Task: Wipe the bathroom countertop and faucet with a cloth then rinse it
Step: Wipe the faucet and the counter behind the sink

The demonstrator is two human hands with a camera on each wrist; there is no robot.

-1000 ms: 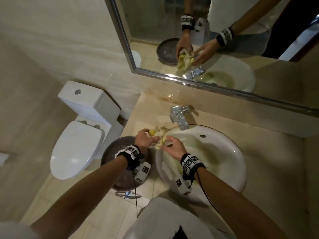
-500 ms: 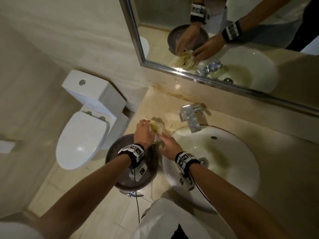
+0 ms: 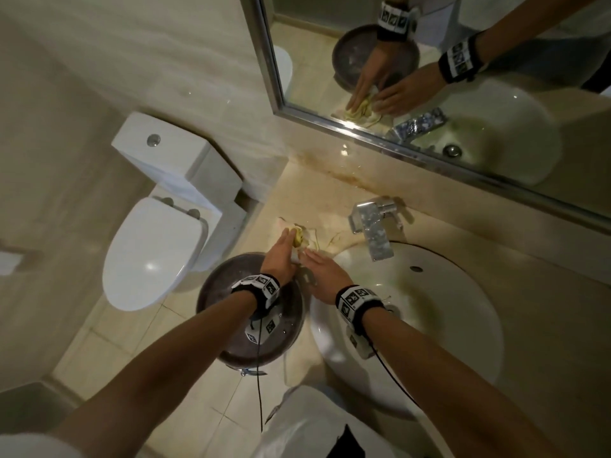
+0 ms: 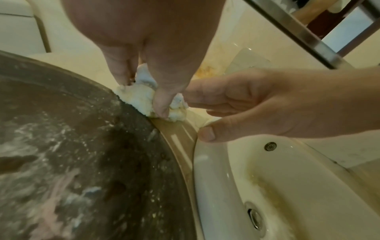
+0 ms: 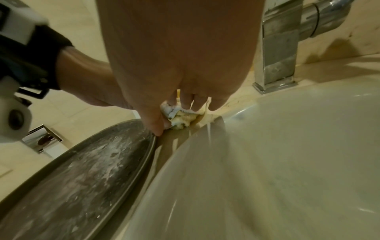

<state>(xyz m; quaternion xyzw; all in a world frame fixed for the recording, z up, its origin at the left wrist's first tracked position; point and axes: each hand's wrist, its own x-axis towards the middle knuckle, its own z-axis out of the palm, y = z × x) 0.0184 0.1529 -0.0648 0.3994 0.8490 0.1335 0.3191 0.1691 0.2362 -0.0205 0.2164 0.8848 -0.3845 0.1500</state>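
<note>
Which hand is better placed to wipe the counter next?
Left. The left hand holds the bunched cloth down on the counter; the right hand only touches its edge, fingers loose, by the sink rim.

The cloth (image 3: 300, 240), 1 crumpled white-and-yellow wad, lies on the beige countertop (image 3: 334, 206) near its left edge, just beside the sink (image 3: 463, 292). The square chrome faucet (image 3: 373, 231), water-spotted, stands toward the countertop's back edge, its spout over the sink.
</note>
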